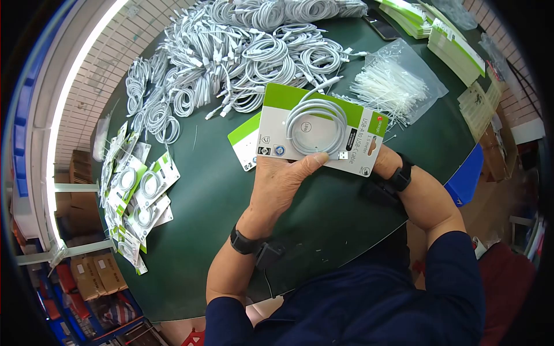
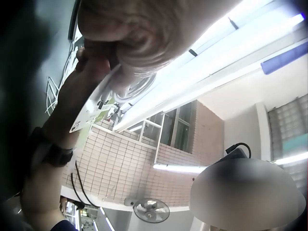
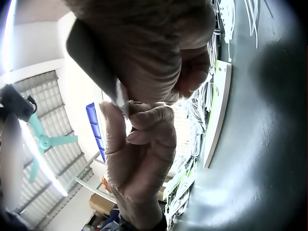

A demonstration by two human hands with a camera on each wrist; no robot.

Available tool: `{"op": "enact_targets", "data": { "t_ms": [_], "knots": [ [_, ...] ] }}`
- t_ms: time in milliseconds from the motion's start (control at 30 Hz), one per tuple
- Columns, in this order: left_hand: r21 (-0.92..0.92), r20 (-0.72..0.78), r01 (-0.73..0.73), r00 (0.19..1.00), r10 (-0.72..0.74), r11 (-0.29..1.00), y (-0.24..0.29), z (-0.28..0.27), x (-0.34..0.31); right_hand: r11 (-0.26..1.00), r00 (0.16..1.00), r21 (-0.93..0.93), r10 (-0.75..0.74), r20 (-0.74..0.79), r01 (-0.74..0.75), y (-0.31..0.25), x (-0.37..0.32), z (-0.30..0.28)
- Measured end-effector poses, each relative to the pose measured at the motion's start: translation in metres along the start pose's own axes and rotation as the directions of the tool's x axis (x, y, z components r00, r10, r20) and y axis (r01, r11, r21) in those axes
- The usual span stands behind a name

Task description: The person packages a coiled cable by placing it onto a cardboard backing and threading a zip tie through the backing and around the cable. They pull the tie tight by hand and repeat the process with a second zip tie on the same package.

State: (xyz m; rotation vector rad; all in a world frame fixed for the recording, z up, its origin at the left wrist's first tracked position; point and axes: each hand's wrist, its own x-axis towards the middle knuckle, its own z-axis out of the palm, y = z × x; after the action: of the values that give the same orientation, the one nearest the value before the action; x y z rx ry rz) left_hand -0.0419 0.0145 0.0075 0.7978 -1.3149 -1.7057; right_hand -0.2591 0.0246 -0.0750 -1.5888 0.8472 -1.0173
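Observation:
My left hand (image 1: 280,181) grips a white and green cable card (image 1: 268,130) from its lower edge, the thumb lying across the front by the USB plug (image 1: 343,155). On that card sits a coiled white USB cable (image 1: 318,124), its upper end sticking out over the top edge. My right hand (image 1: 388,161) reaches behind the card's right side, where the card hides most of it in the head view. In the right wrist view, the curled fingers of the right hand (image 3: 154,62) meet the left hand's fingertips behind the card; I cannot tell what they hold.
Another green and white card (image 1: 245,141) lies on the dark green table (image 1: 202,230) behind the held one. A heap of coiled white cables (image 1: 231,57) spreads at the back. Carded cables (image 1: 138,196) pile up at left. White cable ties (image 1: 389,86) and stacked cards (image 1: 456,52) are at right.

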Motion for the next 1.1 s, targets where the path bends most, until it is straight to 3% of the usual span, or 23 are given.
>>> {"op": "enact_targets", "data": {
  "t_ms": [67,200,300,433,467,533,600,700,767,833,900,1100],
  "knots": [
    [-0.009,-0.011,0.123,0.992,-0.123,0.992,-0.001,-0.004,-0.003,0.987,0.998,0.150,0.061,-0.013,-0.058,-0.013,0.000,0.004],
    [-0.099,-0.090,0.111,0.989,-0.120,0.989,-0.009,0.001,-0.004,0.879,0.991,0.462,0.133,-0.002,-0.117,-0.005,0.004,0.004],
    [-0.103,-0.096,0.116,0.987,-0.126,0.988,-0.009,-0.001,-0.004,0.906,1.000,0.423,0.015,0.019,-0.022,0.014,0.006,-0.002],
    [-0.218,-0.106,0.163,0.976,-0.189,0.962,0.003,0.000,-0.005,0.844,0.999,0.534,0.020,0.044,-0.040,0.029,0.017,-0.001],
    [-0.269,-0.112,0.186,0.968,-0.222,0.945,0.008,0.001,-0.005,0.922,0.996,0.376,0.084,0.042,-0.094,0.024,0.012,-0.009],
    [-0.335,-0.086,0.192,0.969,-0.232,0.922,0.009,-0.002,-0.008,0.997,1.000,0.078,-0.025,0.014,0.023,0.019,0.013,-0.008],
    [-0.372,-0.087,0.189,0.968,-0.237,0.909,0.009,-0.005,-0.013,0.949,0.980,-0.253,-0.198,-0.009,0.190,0.011,0.017,-0.008],
    [-0.376,-0.138,0.182,0.959,-0.249,0.908,0.007,-0.009,-0.022,0.939,0.952,-0.285,-0.249,-0.179,0.192,-0.005,0.033,-0.001],
    [-0.372,-0.177,0.185,0.948,-0.265,0.909,0.000,-0.010,-0.026,0.987,0.984,-0.013,0.160,-0.078,-0.162,-0.029,0.050,-0.014],
    [-0.351,-0.189,0.170,0.950,-0.247,0.921,-0.011,-0.010,-0.032,0.943,0.969,0.236,0.245,-0.013,-0.235,-0.036,0.053,-0.008],
    [-0.353,-0.196,0.151,0.953,-0.230,0.923,-0.020,-0.010,-0.037,0.892,0.971,0.388,0.236,0.038,-0.232,-0.050,0.049,-0.002],
    [-0.398,-0.245,0.123,0.941,-0.234,0.909,-0.037,-0.008,-0.047,0.890,0.959,0.361,0.278,0.055,-0.279,-0.062,0.044,0.001]
  ]
}}
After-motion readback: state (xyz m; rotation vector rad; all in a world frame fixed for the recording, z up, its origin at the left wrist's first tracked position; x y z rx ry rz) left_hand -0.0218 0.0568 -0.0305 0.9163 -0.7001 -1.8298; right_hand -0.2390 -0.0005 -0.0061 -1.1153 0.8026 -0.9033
